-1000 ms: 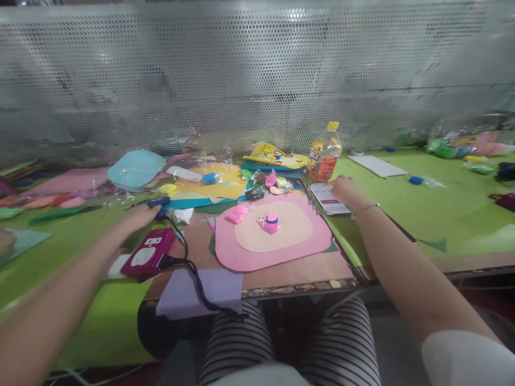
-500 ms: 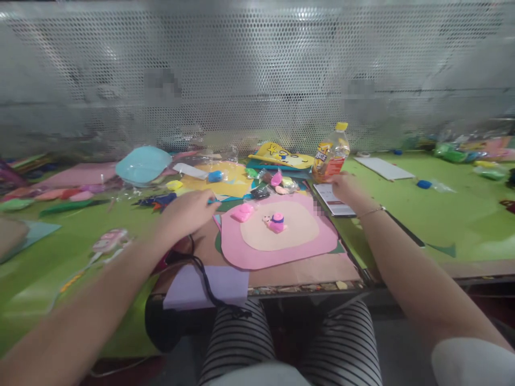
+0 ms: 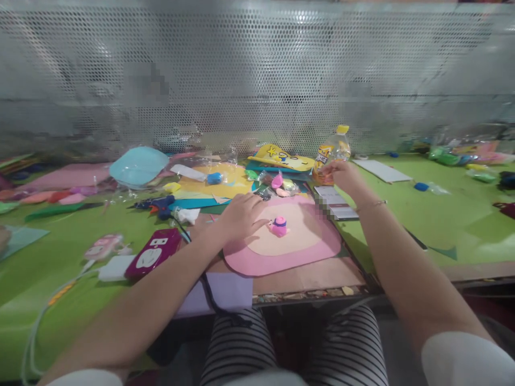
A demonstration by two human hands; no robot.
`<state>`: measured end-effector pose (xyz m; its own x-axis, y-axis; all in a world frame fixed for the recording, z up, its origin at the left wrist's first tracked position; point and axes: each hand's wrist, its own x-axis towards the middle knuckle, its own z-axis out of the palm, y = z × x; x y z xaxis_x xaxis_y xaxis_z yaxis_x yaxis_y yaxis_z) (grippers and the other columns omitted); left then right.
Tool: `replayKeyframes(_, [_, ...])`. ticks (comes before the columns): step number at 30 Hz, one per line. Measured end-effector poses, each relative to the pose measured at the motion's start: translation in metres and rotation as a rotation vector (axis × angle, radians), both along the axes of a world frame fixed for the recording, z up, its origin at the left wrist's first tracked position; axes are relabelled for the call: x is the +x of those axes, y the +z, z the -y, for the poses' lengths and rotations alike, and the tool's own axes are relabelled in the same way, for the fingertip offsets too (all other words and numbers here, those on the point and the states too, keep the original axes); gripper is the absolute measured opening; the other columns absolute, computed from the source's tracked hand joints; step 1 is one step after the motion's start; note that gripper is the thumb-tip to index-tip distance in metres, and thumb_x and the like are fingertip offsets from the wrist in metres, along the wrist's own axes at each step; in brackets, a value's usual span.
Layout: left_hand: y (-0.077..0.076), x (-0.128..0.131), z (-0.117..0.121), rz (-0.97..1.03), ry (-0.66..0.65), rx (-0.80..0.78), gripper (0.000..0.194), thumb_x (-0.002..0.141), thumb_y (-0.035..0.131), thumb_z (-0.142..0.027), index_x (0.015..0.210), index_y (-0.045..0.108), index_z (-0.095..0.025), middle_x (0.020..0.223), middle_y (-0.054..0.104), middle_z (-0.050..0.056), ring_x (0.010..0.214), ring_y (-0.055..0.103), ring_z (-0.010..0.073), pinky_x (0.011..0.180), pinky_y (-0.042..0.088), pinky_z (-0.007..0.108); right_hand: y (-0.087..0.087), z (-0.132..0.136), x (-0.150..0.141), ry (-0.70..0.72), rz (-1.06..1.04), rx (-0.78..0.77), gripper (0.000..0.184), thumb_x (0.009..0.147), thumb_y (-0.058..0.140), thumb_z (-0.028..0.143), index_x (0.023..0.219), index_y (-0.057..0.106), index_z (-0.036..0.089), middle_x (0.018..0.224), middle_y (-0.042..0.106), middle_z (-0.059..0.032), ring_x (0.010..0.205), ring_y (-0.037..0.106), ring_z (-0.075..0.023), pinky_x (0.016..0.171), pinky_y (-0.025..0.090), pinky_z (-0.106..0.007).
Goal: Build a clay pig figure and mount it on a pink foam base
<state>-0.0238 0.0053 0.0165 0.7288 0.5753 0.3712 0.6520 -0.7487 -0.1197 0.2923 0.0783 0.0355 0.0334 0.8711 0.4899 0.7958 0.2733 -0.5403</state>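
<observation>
My left hand (image 3: 241, 217) is over the left part of a rounded pink sheet (image 3: 273, 264), thumb stretched apart from the fingers. A pink packet that lay there is hidden by the hand. Just right of my thumb a small pink clay snail (image 3: 279, 226) with a blue band stands on the cream oval (image 3: 300, 230) in the sheet's middle. My right hand (image 3: 343, 176) is raised above a phone (image 3: 336, 202), fingers bent together in front of the lower part of a drink bottle (image 3: 336, 151) with a yellow cap. Whether the fingertips touch the bottle or hold something small is unclear.
Behind the sheet lie bagged clay pieces (image 3: 277, 181) and a yellow cut-out (image 3: 277, 158). To the left are a light-blue bowl (image 3: 139, 165), a glue gun (image 3: 159, 203), a purple-red power bank (image 3: 155, 254) and a charger with a cable. A white board (image 3: 382, 170) lies right.
My left hand has moved right and nearer, onto the pink sheet over the pink packet. My right hand has risen slightly from the phone to the bottle's front. The view has shifted a little.
</observation>
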Motion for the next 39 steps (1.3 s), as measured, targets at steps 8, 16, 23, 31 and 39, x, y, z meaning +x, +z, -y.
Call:
replayKeyframes(8, [-0.020,-0.003,0.008,-0.144,0.066,-0.120,0.112,0.058,0.047,-0.082,0.145,0.013,-0.019,0.149,0.024,0.013,0.136,0.013,0.0339,0.108,-0.004,0.051,-0.024,0.031,-0.052,0.504,0.262,-0.113,0.030,0.083,0.041,0.014,0.098,0.066,0.018,0.091,0.067,-0.0066,0.071,0.062,-0.0149,0.065,0.050,-0.027])
replayKeyframes(16, [-0.026,-0.009,-0.005,-0.208,0.251,-0.285,0.126,0.046,0.048,-0.086,0.146,0.005,-0.022,0.154,0.003,0.013,0.138,0.001,0.0394,0.105,-0.008,0.060,-0.042,0.026,-0.063,0.629,0.399,-0.035,0.024,0.082,0.049,0.019,0.101,0.065,0.017,0.097,0.063,-0.0103,0.088,0.059,-0.0191,0.079,0.048,-0.035])
replayKeyframes(23, [-0.008,-0.021,-0.009,-0.308,0.313,-0.387,0.128,0.043,0.060,-0.077,0.146,0.008,-0.022,0.152,0.008,0.018,0.136,0.009,0.0432,0.102,0.001,0.065,-0.026,0.049,-0.091,0.906,0.332,-0.002,0.031,0.085,0.050,0.020,0.115,0.058,0.019,0.107,0.056,-0.0095,0.095,0.054,-0.0174,0.080,0.048,-0.033])
replayKeyframes(31, [-0.010,-0.024,-0.011,-0.329,0.301,-0.397,0.125,0.045,0.062,-0.076,0.145,0.010,-0.023,0.152,0.009,0.018,0.136,0.004,0.0430,0.101,0.001,0.067,-0.029,0.061,-0.110,1.014,0.455,0.018,0.030,0.081,0.054,0.017,0.111,0.057,0.015,0.110,0.052,-0.0112,0.104,0.048,-0.0194,0.094,0.041,-0.038])
replayKeyframes(39, [-0.014,-0.026,-0.011,-0.277,0.276,-0.367,0.122,0.046,0.065,-0.072,0.145,0.011,-0.023,0.149,0.020,0.021,0.135,0.014,0.0404,0.101,0.001,0.066,-0.026,0.060,-0.108,0.992,0.492,-0.024,0.023,0.084,0.050,0.015,0.105,0.059,0.015,0.097,0.057,-0.0089,0.089,0.053,-0.0172,0.080,0.046,-0.034])
